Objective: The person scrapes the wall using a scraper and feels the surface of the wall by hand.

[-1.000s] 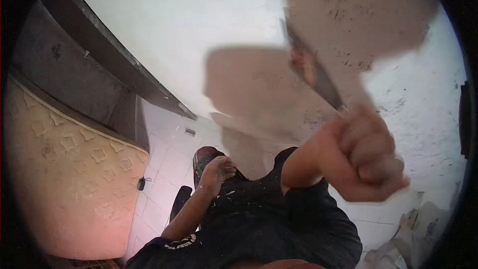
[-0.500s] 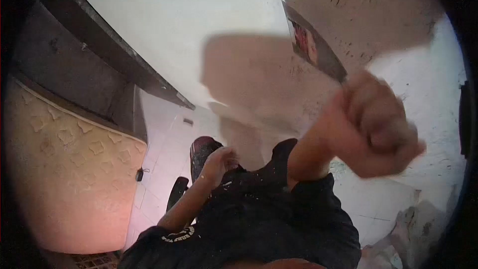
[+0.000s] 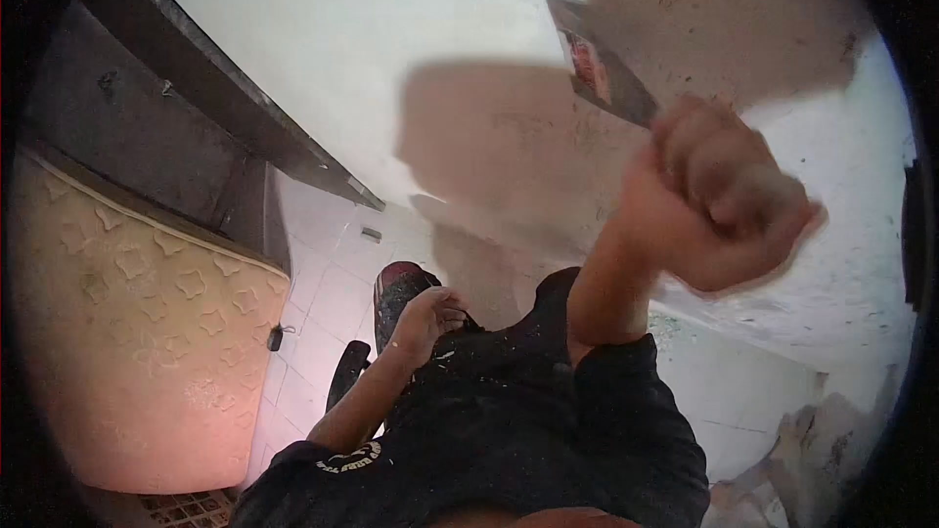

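Observation:
My right hand (image 3: 724, 200) is closed in a fist around a putty knife (image 3: 608, 73), whose handle is hidden inside the fingers. Its flat grey blade carries a reddish printed label and points up and left, its far edge at or close to the pale wall (image 3: 323, 29); contact is hard to judge. Dark scratches and flecks mark the wall around it. Down by my leg, my left hand (image 3: 430, 323) hangs with loosely bent fingers and holds nothing visible.
On the left, a patterned mattress (image 3: 166, 332) leans against a dark wooden frame (image 3: 156, 127). A small grey piece (image 3: 371, 234) lies on the tiled floor (image 3: 318, 274). Crumpled material (image 3: 773, 479) is at the lower right. Shadows fall across the wall.
My right hand and the putty knife have shifted slightly up and left along the wall, and the blade has turned a little. My left hand has hardly moved.

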Demonstrator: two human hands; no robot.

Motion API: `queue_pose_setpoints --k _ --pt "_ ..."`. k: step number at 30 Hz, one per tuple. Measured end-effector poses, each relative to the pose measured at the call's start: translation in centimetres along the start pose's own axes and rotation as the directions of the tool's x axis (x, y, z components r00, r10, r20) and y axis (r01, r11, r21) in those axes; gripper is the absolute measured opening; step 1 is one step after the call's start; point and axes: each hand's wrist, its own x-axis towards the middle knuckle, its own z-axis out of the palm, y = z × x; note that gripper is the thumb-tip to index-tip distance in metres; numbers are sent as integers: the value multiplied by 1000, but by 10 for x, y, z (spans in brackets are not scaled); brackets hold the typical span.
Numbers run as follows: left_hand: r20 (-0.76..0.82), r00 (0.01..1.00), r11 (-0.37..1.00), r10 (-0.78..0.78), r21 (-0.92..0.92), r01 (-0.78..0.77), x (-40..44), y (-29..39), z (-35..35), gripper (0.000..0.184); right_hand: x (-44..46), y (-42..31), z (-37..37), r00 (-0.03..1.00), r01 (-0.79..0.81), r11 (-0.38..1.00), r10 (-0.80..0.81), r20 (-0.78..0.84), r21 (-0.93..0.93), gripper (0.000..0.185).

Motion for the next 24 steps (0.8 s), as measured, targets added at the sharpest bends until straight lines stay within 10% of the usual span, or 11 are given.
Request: queue_pose_setpoints --k 6,10,15,18,20,22,24 --pt "12 1000 999 4 -47 -4 -7 -10 6 22 -8 32 12 969 -245 846 202 -140 -473 55" --pt "42 999 1000 25 -17 -24 3 1 4 25 -7 -19 26 963 268 934 -253 -94 235 45" --pt "27 1000 1000 2 -13 -2 0 1 -10 25 -12 23 13 953 -293 953 298 -60 80 52" --pt "-29 1000 1000 -6 -25 5 4 5 -9 25 -21 -10 -8 986 150 973 -161 47 177 48" --pt "-37 999 999 -11 -49 9 7 3 -10 25 -21 2 -12 992 100 995 -101 71 22 46" --pt "5 999 999 34 13 -34 5 7 -2 25 -21 44 -2 957 -286 956 289 34 -66 48" --pt "11 999 999 53 -1 -53 15 17 3 26 -15 47 -4 976 -214 975 216 38 -59 48"
